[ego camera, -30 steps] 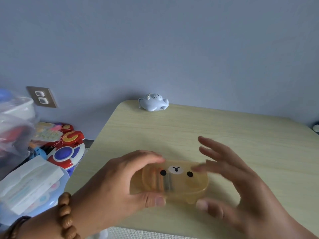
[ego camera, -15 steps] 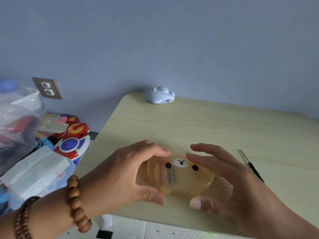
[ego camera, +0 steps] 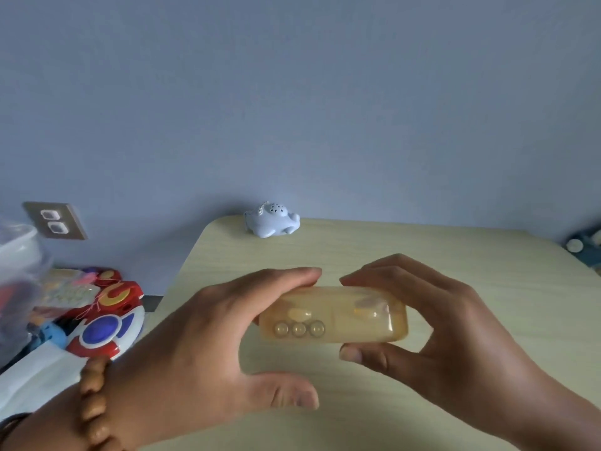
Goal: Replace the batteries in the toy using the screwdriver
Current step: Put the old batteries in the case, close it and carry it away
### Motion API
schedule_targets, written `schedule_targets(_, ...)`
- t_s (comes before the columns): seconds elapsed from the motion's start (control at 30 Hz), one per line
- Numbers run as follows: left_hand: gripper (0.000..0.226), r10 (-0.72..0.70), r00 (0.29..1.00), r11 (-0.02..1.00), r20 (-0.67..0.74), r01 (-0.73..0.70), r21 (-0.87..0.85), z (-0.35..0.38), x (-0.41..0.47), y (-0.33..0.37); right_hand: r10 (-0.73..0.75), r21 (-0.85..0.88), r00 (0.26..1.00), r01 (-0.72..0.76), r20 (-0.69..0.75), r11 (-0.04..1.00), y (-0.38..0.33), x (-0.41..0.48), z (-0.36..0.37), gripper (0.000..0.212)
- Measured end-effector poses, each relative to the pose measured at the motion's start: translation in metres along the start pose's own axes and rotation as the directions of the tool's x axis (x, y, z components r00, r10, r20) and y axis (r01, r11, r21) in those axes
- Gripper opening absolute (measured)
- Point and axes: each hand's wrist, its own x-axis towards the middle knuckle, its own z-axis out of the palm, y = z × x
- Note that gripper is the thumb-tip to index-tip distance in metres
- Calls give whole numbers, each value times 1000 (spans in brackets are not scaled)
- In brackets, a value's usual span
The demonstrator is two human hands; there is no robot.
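Tabletop (ego camera: 422, 249) bears a blue figurine (ego camera: 271, 220) beyond the amber case (ego camera: 335, 320).

Above the table (ego camera: 422, 255), your left hand (ego camera: 208, 336) and right hand (ego camera: 455, 327) grip the amber case (ego camera: 344, 323), 3 round discs (ego camera: 298, 329) facing you.

Plain blue wall (ego camera: 292, 92), wall socket (ego camera: 55, 220), pale wooden table (ego camera: 422, 255)

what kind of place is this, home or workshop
Probably a room at home, maybe a playroom: bright plastic toys piled left of a light wooden table, a wall socket in a plain blue-grey wall, and a small pale toy figure at the table's far edge.
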Motion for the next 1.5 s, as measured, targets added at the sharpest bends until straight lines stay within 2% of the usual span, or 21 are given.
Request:
schedule_targets(0.13, 58, 39, 987, 999, -155, -34, 38, 0, 6, -5, 22, -22, 1000, -22, 2, 1000, -5, 9, 0, 62)
schedule_targets(0.3, 50, 59, 989, 992, -137, -43, 114, -3, 4, -17, 26, -157, 998, -35, -56, 987, -12, 6, 21, 50)
schedule_targets(0.4, 51, 49, 989, 996, -138, -39, 75, 5, 3, -29, 74, -187, 995, -84, -61, 979, -14, 2, 33, 51)
schedule_targets(0.43, 51, 41, 989, 999, -143, -36, 36, 7, 4, -32, 111, -194, 993, -117, -41, 974, -17, 2, 32, 56)
schedule_targets(0.5, 53, 18, 990, 997, -138, -28, -66, 7, 5, -34, 238, -180, 971, -230, 28, 956, -20, 0, 24, 79)
schedule_targets(0.53, 54, 19, 990, 993, -141, -35, -115, 5, 6, -34, 345, -149, 938, -336, 37, 930, -18, -4, 16, 94)
schedule_targets(0.6, 55, -9, 987, 969, -158, -30, -245, 0, 9, -35, 554, -127, 828, -560, -80, 819, -5, -23, 3, 108)
schedule_targets(0.67, 57, -104, 987, 878, -119, 34, -478, -5, 11, -33, 717, -248, 663, -747, -216, 616, 8, -42, 2, 109)
schedule_targets(0.7, 59, -139, 987, 818, -76, 71, -571, -6, 12, -32, 761, -318, 602, -791, -243, 523, 13, -49, 7, 103)
schedule_targets(0.77, 60, -182, 983, 715, -13, 124, -688, -5, 11, -32, 752, -371, 571, -811, -330, 452, 24, -62, 17, 64)
schedule_targets(0.83, 62, -185, 982, 632, 46, 154, -759, -5, 7, -29, 717, -315, 564, -825, -408, 470, 31, -70, 21, 23)
schedule_targets(0.87, 69, -172, 983, 609, 63, 156, -777, -4, 5, -28, 697, -301, 566, -825, -441, 479, 31, -73, 22, 13)
schedule_targets(0.93, 76, -138, 990, 604, 39, 116, -788, -2, 0, -25, 671, -269, 571, -819, -473, 507, 33, -75, 21, 15)
schedule_targets(1.07, 63, -120, 991, 667, -58, 38, -744, -7, -5, -11, 620, -132, 614, -755, -489, 643, 16, -63, 2, 23)
schedule_targets(1.2, 63, -140, 980, 706, -141, -1, -708, -49, 9, 32, 600, 50, 667, -650, -442, 759, -41, -29, -58, 20)
schedule_targets(1.27, 63, -158, 977, 739, -142, 21, -674, -86, 26, 64, 588, 69, 673, -630, -449, 773, -76, -10, -103, 17)
schedule_targets(1.37, 67, -113, 988, 790, -110, 22, -613, -159, 57, 126, 604, 72, 658, -647, -450, 759, -137, 25, -180, 14)
schedule_targets(1.5, 90, -96, 993, 813, -63, 42, -581, -275, 110, 217, 615, 37, 657, -670, -435, 742, -219, 89, -300, 10)
